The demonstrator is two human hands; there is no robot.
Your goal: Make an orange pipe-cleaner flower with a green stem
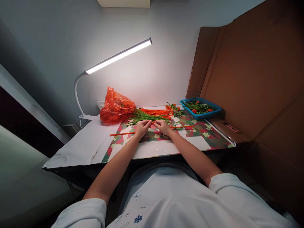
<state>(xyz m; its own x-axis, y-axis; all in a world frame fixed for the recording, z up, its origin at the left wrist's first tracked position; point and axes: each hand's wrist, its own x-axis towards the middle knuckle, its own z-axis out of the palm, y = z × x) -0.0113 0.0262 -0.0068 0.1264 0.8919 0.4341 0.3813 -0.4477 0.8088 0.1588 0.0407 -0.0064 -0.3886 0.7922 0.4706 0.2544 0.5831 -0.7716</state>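
My left hand [142,127] and my right hand [163,126] lie close together on the table, fingers curled around a long orange pipe cleaner [120,134] that runs left and right beneath them. Its right end [187,127] sticks out past my right hand. Just behind my hands lies a bundle of green and orange pipe cleaners [152,114]. A roll of green tape [177,126] sits to the right of my right hand.
A red plastic bag [115,107] lies at the back left. A blue basket [200,108] holds finished green and orange pieces at the back right. A lit desk lamp [118,56] arches over the table. Cardboard [249,79] walls the right side. Patterned paper [209,134] covers the tabletop.
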